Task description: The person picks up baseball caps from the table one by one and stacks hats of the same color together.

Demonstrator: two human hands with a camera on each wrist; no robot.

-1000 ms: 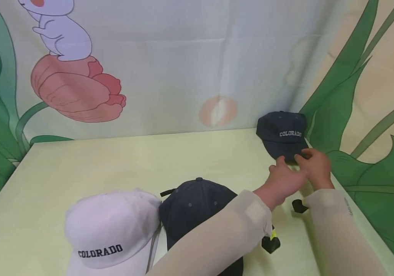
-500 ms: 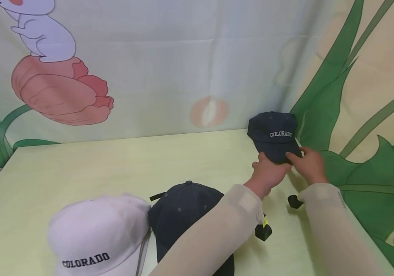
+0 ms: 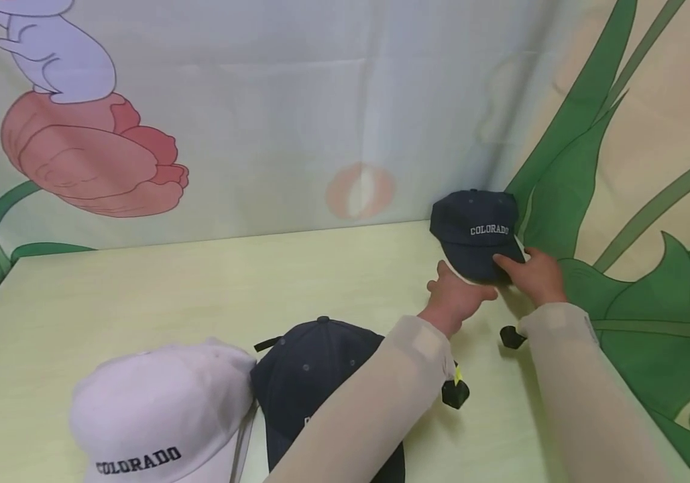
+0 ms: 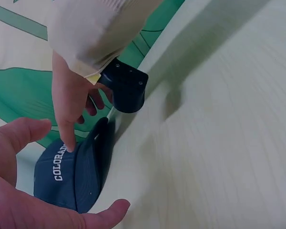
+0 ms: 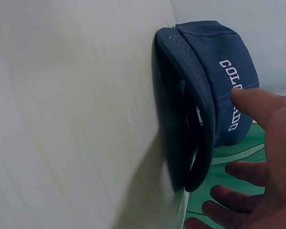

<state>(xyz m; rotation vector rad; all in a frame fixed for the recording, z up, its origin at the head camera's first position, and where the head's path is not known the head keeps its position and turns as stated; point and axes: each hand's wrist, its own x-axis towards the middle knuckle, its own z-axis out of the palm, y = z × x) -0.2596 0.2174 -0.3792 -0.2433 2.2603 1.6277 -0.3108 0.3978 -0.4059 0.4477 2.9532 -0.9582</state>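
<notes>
A navy baseball cap (image 3: 473, 235) lettered COLORADO sits at the table's far right corner, brim towards me. To the left of its brim, my left hand (image 3: 454, 298) is spread and holds nothing; the left wrist view shows its thumb and fingers well apart, the cap beyond them. My right hand (image 3: 534, 275) is at the brim's right side. In the right wrist view its thumb overlaps the cap's lettering and the loosely bent fingers stay separate from the brim; whether the thumb touches is unclear. A second navy cap (image 3: 314, 369) lies nearer, partly behind my left sleeve.
A white COLORADO cap (image 3: 163, 402) stands at the front left, beside the nearer navy cap. The pale table (image 3: 200, 288) meets a printed curtain (image 3: 260, 134) at the back and right. Black camera units (image 3: 454, 394) hang under both wrists.
Both hands reached the far cap's brim, and the left hand has since drawn off to the left. The right hand stays close by. The head view has shifted to the right.
</notes>
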